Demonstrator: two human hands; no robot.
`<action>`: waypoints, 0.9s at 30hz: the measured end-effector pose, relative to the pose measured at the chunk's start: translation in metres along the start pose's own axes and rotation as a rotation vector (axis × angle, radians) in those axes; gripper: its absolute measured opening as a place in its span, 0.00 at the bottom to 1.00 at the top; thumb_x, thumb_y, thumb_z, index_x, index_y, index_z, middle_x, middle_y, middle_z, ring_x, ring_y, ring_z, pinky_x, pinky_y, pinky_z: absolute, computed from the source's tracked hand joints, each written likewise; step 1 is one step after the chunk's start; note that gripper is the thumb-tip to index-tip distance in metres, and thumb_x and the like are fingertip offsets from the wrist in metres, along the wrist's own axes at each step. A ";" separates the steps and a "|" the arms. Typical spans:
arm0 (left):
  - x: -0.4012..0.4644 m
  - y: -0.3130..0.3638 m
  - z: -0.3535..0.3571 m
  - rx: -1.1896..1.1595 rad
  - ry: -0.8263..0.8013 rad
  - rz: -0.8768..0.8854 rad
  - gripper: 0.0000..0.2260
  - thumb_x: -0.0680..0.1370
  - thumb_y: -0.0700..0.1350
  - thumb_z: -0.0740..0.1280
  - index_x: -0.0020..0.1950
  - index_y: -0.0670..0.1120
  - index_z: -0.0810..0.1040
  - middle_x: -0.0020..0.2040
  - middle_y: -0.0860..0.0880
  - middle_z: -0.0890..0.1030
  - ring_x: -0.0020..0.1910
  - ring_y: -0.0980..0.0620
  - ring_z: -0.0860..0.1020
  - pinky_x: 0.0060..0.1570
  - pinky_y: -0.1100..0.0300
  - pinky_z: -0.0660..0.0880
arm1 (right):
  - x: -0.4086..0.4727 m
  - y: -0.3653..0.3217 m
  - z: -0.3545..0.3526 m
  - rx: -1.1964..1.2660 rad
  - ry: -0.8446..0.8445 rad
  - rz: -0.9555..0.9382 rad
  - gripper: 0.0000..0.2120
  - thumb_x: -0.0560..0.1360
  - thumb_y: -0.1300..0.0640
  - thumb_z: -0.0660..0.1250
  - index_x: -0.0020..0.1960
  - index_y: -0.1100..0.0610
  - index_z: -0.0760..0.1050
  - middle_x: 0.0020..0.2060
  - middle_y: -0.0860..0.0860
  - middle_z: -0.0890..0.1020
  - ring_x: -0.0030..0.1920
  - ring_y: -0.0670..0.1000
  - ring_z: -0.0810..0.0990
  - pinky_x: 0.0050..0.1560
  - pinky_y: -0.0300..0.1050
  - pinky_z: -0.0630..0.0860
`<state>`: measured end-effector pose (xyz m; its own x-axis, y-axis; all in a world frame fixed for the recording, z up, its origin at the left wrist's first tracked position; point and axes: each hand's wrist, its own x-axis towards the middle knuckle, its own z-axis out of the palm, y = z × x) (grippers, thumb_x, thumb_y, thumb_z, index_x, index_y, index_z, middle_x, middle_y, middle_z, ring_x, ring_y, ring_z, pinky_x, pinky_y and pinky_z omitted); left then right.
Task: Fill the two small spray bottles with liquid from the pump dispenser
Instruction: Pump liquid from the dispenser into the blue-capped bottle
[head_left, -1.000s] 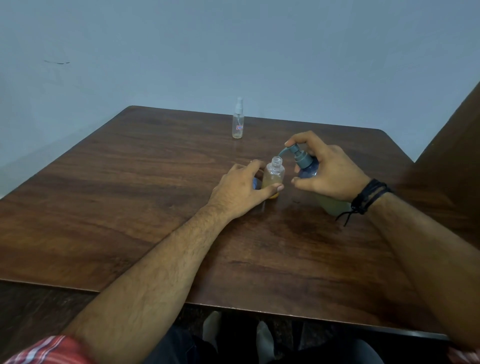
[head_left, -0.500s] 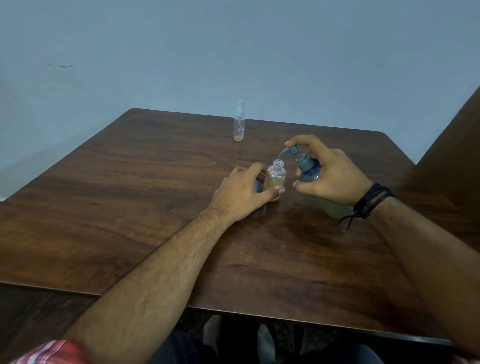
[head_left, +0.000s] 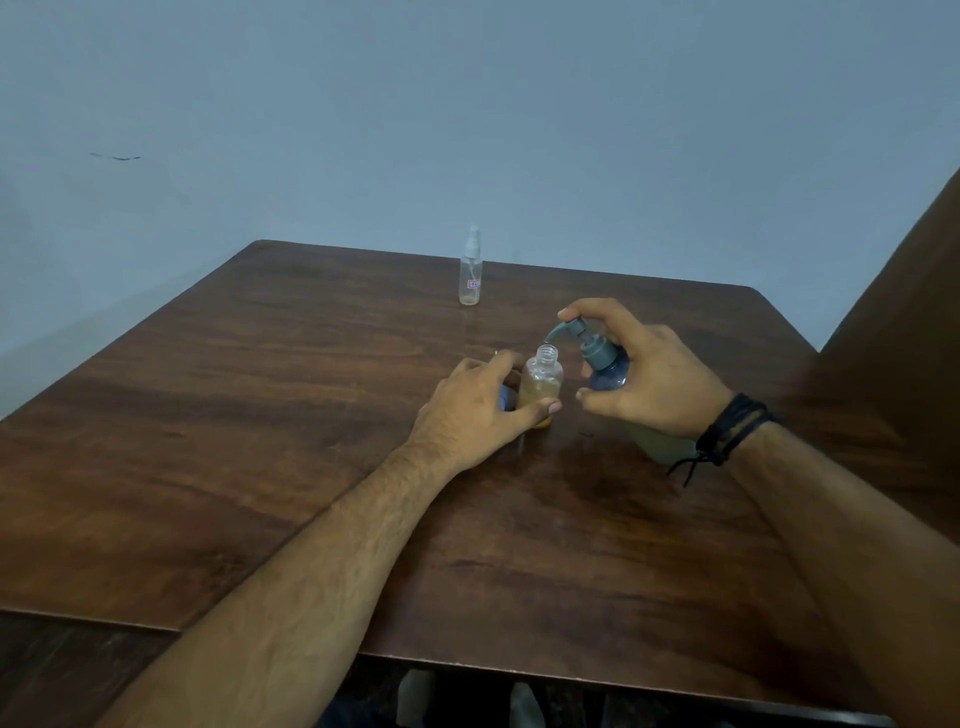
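Note:
An uncapped small clear bottle (head_left: 541, 382) holding yellowish liquid stands on the wooden table (head_left: 260, 441). My left hand (head_left: 480, 410) grips it near its base, thumb across the front. The pump dispenser (head_left: 605, 364), blue-tinted with a grey pump head, is tilted toward that bottle, its spout just above the open neck. My right hand (head_left: 649, 379) holds the dispenser, index finger on top of the pump head. A second small spray bottle (head_left: 470, 273), capped and clear, stands alone near the table's far edge.
A small blue thing (head_left: 504, 400), partly hidden behind my left hand, lies on the table. A dark wooden panel (head_left: 904, 332) rises at the right. The wall is close behind the table's far edge.
The pump head has risen a little under my right index finger. Both hands and the bottle stay in the same place; the view has shifted slightly.

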<state>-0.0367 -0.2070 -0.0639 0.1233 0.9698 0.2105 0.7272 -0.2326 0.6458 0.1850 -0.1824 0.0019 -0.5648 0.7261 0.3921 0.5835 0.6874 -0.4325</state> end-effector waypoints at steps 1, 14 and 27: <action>0.000 0.000 0.000 -0.001 0.002 0.002 0.36 0.67 0.77 0.61 0.69 0.59 0.71 0.63 0.55 0.78 0.66 0.53 0.71 0.62 0.44 0.75 | 0.000 0.000 0.000 0.001 -0.002 0.001 0.34 0.69 0.59 0.76 0.69 0.42 0.66 0.38 0.48 0.81 0.39 0.47 0.81 0.42 0.46 0.79; -0.001 0.001 -0.001 -0.009 -0.001 0.000 0.31 0.72 0.72 0.66 0.69 0.58 0.71 0.58 0.58 0.75 0.65 0.54 0.70 0.62 0.44 0.75 | 0.001 -0.002 0.000 0.000 -0.017 0.024 0.33 0.68 0.59 0.76 0.66 0.41 0.66 0.39 0.47 0.81 0.39 0.46 0.81 0.43 0.48 0.81; 0.000 0.000 0.001 -0.008 0.010 0.002 0.35 0.67 0.76 0.61 0.69 0.59 0.71 0.62 0.56 0.78 0.65 0.54 0.71 0.61 0.45 0.75 | 0.000 -0.002 0.000 -0.016 0.005 0.013 0.33 0.69 0.61 0.76 0.68 0.44 0.66 0.38 0.48 0.82 0.39 0.48 0.81 0.44 0.50 0.79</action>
<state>-0.0358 -0.2071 -0.0644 0.1177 0.9685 0.2194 0.7217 -0.2352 0.6510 0.1839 -0.1834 0.0030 -0.5543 0.7349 0.3907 0.6002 0.6782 -0.4241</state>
